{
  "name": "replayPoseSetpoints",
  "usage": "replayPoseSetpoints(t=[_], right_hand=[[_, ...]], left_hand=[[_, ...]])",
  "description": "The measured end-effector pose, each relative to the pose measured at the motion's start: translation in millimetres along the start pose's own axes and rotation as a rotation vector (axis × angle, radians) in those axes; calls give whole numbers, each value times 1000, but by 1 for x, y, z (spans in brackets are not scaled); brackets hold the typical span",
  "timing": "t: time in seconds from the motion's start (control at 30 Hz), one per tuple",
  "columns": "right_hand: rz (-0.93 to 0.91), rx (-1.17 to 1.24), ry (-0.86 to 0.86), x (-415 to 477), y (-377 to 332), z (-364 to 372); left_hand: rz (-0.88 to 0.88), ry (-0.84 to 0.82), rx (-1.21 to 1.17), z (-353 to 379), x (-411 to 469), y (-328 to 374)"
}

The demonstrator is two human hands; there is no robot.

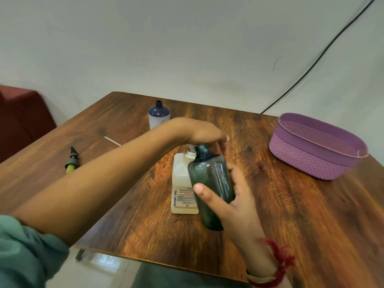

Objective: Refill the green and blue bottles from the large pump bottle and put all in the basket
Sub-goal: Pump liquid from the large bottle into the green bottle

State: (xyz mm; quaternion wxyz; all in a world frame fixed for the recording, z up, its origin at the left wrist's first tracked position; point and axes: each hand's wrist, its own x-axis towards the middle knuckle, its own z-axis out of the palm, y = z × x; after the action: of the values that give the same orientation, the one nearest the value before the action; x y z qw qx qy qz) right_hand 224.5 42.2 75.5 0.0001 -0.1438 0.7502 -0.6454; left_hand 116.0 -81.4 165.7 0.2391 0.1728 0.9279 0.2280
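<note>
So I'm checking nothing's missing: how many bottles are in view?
3. The green bottle is held in the right hand, the pump bottle stands mid-table behind it, and the blue bottle stands uncapped at the far edge.

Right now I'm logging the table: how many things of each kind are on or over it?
Bottles: 3: green bottle, blue bottle, pump bottle
Baskets: 1: purple basket
Spray heads: 1: spray head
Total: 5
</note>
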Motion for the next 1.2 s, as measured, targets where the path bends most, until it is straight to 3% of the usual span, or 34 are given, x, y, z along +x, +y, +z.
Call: replayPoseSetpoints(t=[0.17,0.37,0.6,0.73,1.2], right_hand=[[16,19,17,0,0,1],[10,-37,14,1,-3,0],[5,-30,26,3,-11,-3],[11,-40,23,3,-9,-1],[17,-9,3,0,-12,-1]], left_hand=[[-10,-55,105,-10,-3,7],[32,9,-7,1,1,-5],[53,1,164,-12,-5,3],[78,39,113,-2,-1,-4],[27,-63,137,-9,-7,6]])
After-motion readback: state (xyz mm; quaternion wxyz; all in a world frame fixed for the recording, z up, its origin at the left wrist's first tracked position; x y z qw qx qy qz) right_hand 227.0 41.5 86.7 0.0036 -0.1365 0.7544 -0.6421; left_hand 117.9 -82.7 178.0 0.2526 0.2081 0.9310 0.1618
